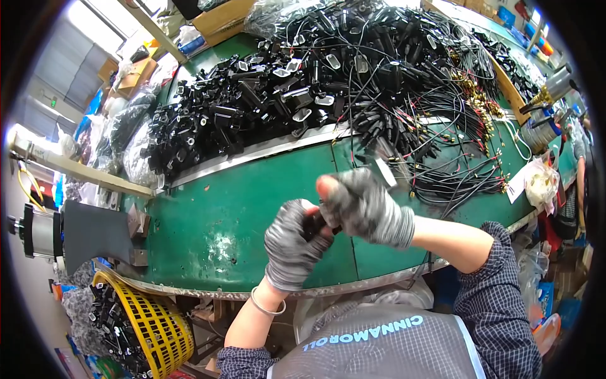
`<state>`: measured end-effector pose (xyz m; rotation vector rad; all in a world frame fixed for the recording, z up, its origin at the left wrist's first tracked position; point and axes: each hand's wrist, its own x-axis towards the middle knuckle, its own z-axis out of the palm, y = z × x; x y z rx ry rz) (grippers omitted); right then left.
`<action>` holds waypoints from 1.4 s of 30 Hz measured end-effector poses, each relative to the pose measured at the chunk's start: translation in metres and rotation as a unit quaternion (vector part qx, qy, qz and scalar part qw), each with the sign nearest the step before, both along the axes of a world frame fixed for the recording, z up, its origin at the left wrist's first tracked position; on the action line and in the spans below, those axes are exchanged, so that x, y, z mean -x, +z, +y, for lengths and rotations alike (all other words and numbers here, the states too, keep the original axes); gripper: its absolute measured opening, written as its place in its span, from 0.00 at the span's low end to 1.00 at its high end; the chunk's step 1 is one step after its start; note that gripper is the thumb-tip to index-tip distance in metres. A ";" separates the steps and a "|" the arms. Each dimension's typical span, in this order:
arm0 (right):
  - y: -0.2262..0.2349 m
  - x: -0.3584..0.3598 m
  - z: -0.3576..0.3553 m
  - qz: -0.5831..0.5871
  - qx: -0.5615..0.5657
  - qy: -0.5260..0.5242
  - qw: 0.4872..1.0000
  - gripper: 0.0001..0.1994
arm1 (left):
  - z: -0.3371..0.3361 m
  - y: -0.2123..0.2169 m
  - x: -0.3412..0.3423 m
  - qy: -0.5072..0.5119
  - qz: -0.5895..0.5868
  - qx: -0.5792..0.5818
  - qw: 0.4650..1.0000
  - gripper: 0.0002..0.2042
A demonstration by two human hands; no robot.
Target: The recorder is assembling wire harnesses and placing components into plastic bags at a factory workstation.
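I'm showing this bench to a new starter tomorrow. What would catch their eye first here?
Most likely the big heap of black plastic parts and tangled black cables filling the far side of the green table. Next, in the near middle, the left hand and right hand, both in grey gloves, pressed together around a small black piece. At lower left, a yellow basket holds more black parts.

A brown cardboard box point(222, 18) stands at the far edge of the table, top centre; a smaller open cardboard box point(134, 74) sits further left; clear plastic bags point(136, 148) of black parts (bunched and shiny) lie along the table's left end; a white paper label point(516, 184) lies at the right, just beside a clear bag point(541, 180) of pale contents.
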<state>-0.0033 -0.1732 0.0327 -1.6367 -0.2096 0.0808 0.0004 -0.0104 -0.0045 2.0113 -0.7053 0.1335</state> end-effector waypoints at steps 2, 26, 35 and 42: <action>-0.008 -0.012 -0.004 0.057 0.018 0.000 0.998 0.21 | 0.002 -0.003 0.003 0.010 -0.141 -0.041 0.989 0.15; 0.002 -0.029 -0.015 0.371 -0.060 0.108 0.920 0.19 | 0.003 -0.009 0.002 -0.049 -0.263 -0.158 0.951 0.18; 0.017 -0.027 -0.067 0.219 -0.020 0.015 0.975 0.16 | 0.003 -0.010 -0.014 0.005 0.010 -0.049 0.999 0.14; 0.028 0.010 -0.081 -0.096 0.486 -0.004 0.868 0.12 | -0.009 -0.005 -0.011 -0.005 0.186 0.158 0.970 0.12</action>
